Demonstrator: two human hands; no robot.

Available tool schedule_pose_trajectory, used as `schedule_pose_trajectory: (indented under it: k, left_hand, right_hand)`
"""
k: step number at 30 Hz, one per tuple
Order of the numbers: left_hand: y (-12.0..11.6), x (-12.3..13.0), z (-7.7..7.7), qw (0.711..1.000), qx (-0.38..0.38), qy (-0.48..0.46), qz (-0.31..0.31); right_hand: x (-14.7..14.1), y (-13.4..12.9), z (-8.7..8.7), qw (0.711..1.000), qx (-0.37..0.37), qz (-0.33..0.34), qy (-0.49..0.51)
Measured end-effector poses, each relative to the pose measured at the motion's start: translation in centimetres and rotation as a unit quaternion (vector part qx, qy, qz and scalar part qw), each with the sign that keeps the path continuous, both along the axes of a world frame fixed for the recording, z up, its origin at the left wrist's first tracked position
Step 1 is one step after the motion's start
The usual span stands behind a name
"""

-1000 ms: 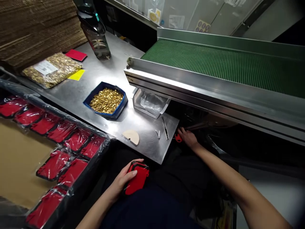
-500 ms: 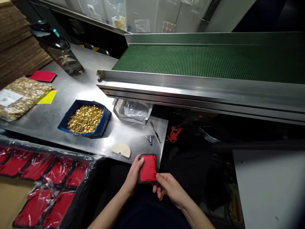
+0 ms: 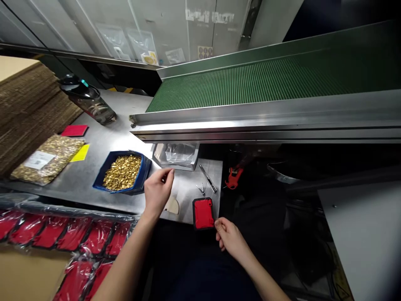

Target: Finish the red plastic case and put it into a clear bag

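My left hand is raised over the metal table, right of a blue bin of small gold-coloured pieces; its fingers are pinched, and anything between them is too small to make out. The red and black case sits at the table's front edge. My right hand is at the case's lower right corner, fingers curled together, with the fingertips at its edge. Partly behind my left wrist lies a cream half-round piece. Beyond the case are a metal pen-like tool and a small V-shaped metal piece.
A green conveyor with a metal rail crosses the back. A grey tray holds clear plastic. At left are a bottle, a bag of gold pieces and stacked cardboard. Wrapped red cases fill a box at front left.
My left hand has let go of the case and moved up and left towards the blue bin. My right hand stays at the case. The camera view has shifted and tilted.
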State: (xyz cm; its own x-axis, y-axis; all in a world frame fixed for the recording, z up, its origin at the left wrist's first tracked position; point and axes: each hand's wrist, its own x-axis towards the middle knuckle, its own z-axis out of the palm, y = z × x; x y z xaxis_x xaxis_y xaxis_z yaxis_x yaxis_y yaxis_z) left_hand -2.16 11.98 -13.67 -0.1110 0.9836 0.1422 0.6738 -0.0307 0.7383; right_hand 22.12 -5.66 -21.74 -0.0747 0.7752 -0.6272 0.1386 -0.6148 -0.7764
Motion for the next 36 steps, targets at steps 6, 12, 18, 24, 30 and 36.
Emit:
schedule_pose_trajectory:
  k: [6, 12, 18, 24, 30, 36]
  left_hand:
    - [9.2, 2.5, -1.4, 0.994, -0.011, 0.048, -0.095]
    - [10.5, 3.4, -1.0, 0.998, -0.025, 0.028, -0.048]
    - [1.5, 1.8, 3.2, 0.996, 0.002, -0.081, 0.031]
    - [-7.0, 3.8, 3.5, 0.951, -0.161, -0.261, -0.049]
    - [-9.7, 2.6, 5.2, 0.882, -0.274, -0.329, -0.198]
    - [-9.1, 2.1, 4.1, 0.903, -0.169, -0.357, -0.172]
  right_hand:
    - [1.4, -1.0, 0.6, 0.998, 0.038, 0.015, -0.044]
    - [1.4, -2.6, 0.7, 0.996, 0.064, -0.039, -0.057]
    - [0.5, -1.1, 7.1, 0.970, 0.191, -0.056, -0.143]
    - [-4.0, 5.4, 12.6, 0.897, 0.358, 0.131, -0.222]
    - [-3.6, 6.0, 12.9, 0.934, 0.286, 0.150, -0.153]
    - [-1.1, 3.8, 12.8, 0.990, 0.091, 0.030, 0.106]
